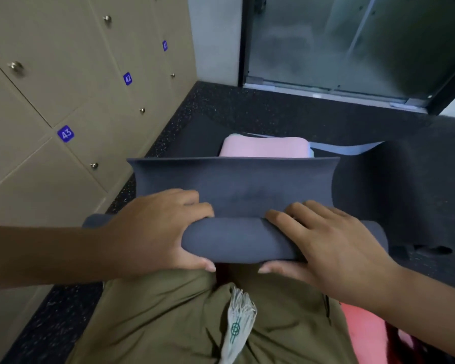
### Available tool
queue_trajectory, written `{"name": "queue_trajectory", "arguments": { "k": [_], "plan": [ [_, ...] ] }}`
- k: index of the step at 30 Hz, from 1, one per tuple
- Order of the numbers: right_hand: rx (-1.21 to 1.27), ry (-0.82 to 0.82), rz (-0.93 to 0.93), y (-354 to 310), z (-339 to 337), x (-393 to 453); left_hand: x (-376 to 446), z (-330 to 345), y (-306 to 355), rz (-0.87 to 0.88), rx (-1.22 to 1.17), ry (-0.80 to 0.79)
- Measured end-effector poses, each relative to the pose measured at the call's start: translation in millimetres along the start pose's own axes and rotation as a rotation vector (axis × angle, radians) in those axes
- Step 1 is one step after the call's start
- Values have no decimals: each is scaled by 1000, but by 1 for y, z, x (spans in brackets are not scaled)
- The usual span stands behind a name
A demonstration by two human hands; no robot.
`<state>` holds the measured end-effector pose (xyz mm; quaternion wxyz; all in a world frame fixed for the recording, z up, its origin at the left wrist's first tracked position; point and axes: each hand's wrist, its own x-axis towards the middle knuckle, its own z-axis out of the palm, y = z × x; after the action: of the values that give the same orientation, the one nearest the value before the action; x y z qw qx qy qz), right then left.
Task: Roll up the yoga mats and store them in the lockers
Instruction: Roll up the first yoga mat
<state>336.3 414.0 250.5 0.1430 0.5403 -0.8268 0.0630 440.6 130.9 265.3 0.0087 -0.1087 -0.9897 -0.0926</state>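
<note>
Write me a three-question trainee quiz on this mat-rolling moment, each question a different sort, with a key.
1. True or false: the dark grey mat is fully rolled up.
2. Multiple choice: where does the pink mat lie? A) inside an open locker B) on the floor beyond the grey mat C) across the person's lap
3. Fill in: the three readable locker labels are 41, 42 and ___.

Key:
1. False. The left hand and right hand each have a grip on the rolled part, but a flat stretch is still unrolled ahead of it.
2. B
3. 43
</note>
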Motion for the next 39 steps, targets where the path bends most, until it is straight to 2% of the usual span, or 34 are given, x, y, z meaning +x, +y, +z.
{"name": "queue_trajectory", "arguments": {
  "k": [6,10,18,22,27,32,35,39],
  "plan": [
    [48,3,-53,-4,15,2,-11,27,-3,-88,-136,-121],
    [128,-25,-59,0,23,4,-9,32,-9,-72,-162,-158],
    [319,-175,29,17,28,20,-3,32,-11,65,-142,-46],
    [335,-226,68,22,28,26,4,35,-18,97,-123,-10],
    [209,-133,128,14,28,25,22,34,-33,91,-208,-118],
    [90,-32,84,7,40,14,42,31,-49,27,-356,-281],
    [130,-8,108,10,48,17,48,28,-53,39,-356,-259],
    [196,-74,125,22,48,29,47,24,-53,20,-341,-125]
  ]
}}
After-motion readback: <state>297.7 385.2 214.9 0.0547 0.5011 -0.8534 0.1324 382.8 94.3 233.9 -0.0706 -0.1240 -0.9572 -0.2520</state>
